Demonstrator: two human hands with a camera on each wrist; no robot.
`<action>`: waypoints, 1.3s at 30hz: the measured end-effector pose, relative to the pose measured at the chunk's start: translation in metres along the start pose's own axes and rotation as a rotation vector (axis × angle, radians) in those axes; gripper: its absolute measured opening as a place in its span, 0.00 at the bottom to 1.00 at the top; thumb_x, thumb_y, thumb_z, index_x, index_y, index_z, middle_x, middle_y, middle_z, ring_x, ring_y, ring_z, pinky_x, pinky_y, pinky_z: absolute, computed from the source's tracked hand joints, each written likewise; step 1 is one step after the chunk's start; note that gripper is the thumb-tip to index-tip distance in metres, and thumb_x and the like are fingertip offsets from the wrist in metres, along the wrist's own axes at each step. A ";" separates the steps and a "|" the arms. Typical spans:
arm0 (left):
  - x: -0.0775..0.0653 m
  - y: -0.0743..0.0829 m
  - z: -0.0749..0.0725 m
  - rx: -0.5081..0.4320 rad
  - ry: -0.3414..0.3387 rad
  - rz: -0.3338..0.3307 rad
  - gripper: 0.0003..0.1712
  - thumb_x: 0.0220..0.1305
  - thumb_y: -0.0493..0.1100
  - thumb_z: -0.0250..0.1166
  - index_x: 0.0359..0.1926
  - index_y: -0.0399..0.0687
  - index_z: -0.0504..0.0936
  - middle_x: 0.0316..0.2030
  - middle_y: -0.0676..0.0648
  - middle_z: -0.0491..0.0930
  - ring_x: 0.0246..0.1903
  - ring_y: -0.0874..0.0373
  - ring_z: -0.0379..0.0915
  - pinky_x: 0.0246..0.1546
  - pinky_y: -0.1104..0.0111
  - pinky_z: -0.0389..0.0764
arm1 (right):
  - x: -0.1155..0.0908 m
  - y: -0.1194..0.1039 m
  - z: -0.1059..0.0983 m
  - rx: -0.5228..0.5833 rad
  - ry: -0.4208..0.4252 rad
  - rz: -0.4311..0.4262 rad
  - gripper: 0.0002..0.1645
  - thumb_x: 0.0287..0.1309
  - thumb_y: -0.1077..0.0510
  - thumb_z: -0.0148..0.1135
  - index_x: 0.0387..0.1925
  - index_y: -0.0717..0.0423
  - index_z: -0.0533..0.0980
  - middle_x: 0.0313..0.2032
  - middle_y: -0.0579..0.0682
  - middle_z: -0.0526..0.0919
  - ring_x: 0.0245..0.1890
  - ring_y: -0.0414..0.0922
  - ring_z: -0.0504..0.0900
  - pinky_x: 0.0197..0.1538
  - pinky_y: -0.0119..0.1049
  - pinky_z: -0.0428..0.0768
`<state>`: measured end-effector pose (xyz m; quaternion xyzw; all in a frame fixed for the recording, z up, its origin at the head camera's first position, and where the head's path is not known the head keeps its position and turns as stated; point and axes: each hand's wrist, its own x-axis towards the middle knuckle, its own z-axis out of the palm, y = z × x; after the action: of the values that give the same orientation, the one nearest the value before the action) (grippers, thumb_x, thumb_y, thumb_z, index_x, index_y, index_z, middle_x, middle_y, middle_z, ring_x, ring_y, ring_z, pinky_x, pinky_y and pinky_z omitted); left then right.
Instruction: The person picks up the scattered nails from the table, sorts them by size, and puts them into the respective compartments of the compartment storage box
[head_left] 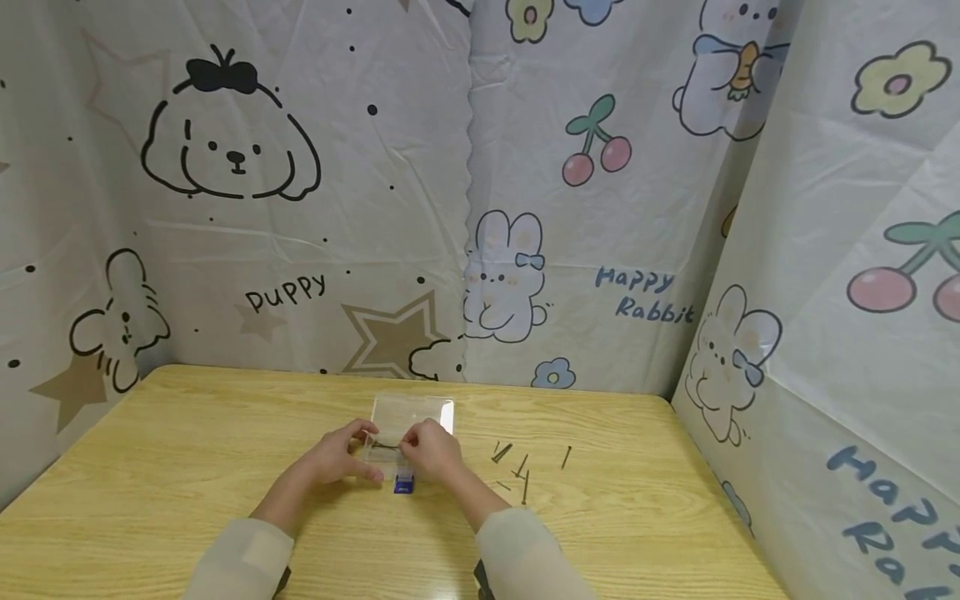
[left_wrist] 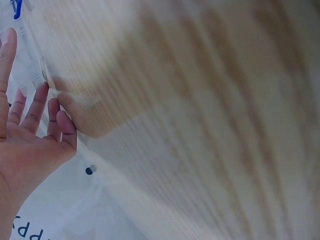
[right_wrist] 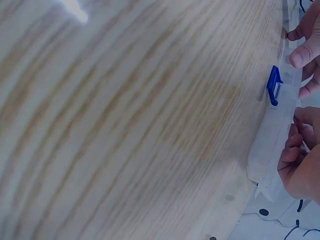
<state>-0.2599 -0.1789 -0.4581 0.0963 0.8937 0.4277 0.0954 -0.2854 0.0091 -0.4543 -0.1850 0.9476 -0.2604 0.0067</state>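
Observation:
A clear plastic box (head_left: 388, 477) with a raised lid (head_left: 408, 408) and a blue latch (head_left: 403, 484) stands between the hands. Along its left side rests my left hand (head_left: 339, 454), thumb near the front and fingers toward the back; in the left wrist view the left hand (left_wrist: 32, 135) has its fingers loosely extended against the box. Over the box, my right hand (head_left: 433, 450) has curled fingers. Its fingertips pinch one end of a thin dark screw (head_left: 385, 447). How many screws lie there is too small to tell.
Several dark screws lie scattered to the right of the box, among them one long screw (head_left: 526, 487) and one farther off, a lone screw (head_left: 566, 457). The wooden table (head_left: 225, 467) meets printed curtains (head_left: 390, 208) at the back and right.

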 end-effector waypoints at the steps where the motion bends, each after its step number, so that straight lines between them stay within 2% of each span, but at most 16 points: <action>1: 0.000 0.000 0.000 0.001 -0.001 0.001 0.43 0.41 0.48 0.77 0.57 0.43 0.66 0.56 0.35 0.70 0.58 0.31 0.64 0.55 0.44 0.69 | 0.000 0.000 0.000 -0.005 -0.001 0.005 0.08 0.57 0.56 0.60 0.27 0.54 0.82 0.25 0.42 0.80 0.23 0.35 0.72 0.27 0.28 0.72; 7: 0.000 0.002 0.001 -0.001 -0.005 0.010 0.42 0.41 0.48 0.77 0.57 0.43 0.66 0.55 0.35 0.70 0.58 0.32 0.64 0.55 0.45 0.69 | 0.000 -0.001 -0.001 -0.002 -0.002 0.028 0.10 0.58 0.54 0.61 0.27 0.53 0.83 0.24 0.42 0.81 0.22 0.34 0.73 0.27 0.28 0.72; 12: 0.000 0.003 0.002 0.001 -0.012 0.004 0.43 0.41 0.48 0.77 0.57 0.43 0.66 0.55 0.36 0.70 0.58 0.32 0.64 0.55 0.45 0.70 | -0.002 0.000 -0.005 0.035 0.002 0.016 0.10 0.58 0.53 0.62 0.29 0.54 0.83 0.25 0.43 0.82 0.23 0.34 0.73 0.27 0.27 0.72; 22: 0.000 0.004 0.000 0.022 -0.009 0.004 0.44 0.41 0.50 0.77 0.58 0.43 0.66 0.56 0.34 0.69 0.58 0.31 0.63 0.55 0.43 0.69 | -0.009 0.006 -0.026 0.053 -0.006 -0.018 0.09 0.56 0.52 0.63 0.32 0.52 0.82 0.22 0.42 0.75 0.21 0.36 0.69 0.22 0.27 0.67; 29: 0.000 0.001 0.000 0.024 -0.007 0.002 0.44 0.41 0.50 0.77 0.58 0.43 0.66 0.57 0.33 0.69 0.59 0.30 0.62 0.56 0.42 0.67 | -0.015 0.021 -0.040 0.031 -0.016 0.004 0.11 0.58 0.51 0.62 0.37 0.54 0.82 0.25 0.44 0.76 0.23 0.37 0.70 0.24 0.29 0.68; 39: -0.001 0.000 0.000 0.012 -0.015 0.002 0.44 0.42 0.50 0.77 0.58 0.43 0.65 0.57 0.33 0.68 0.60 0.29 0.60 0.57 0.41 0.65 | -0.028 0.053 -0.060 0.021 0.020 0.011 0.10 0.57 0.52 0.62 0.36 0.55 0.81 0.28 0.46 0.74 0.27 0.39 0.69 0.26 0.29 0.67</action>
<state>-0.2590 -0.1789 -0.4580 0.1011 0.8953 0.4219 0.1011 -0.2847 0.0907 -0.4307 -0.1769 0.9458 -0.2723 0.0007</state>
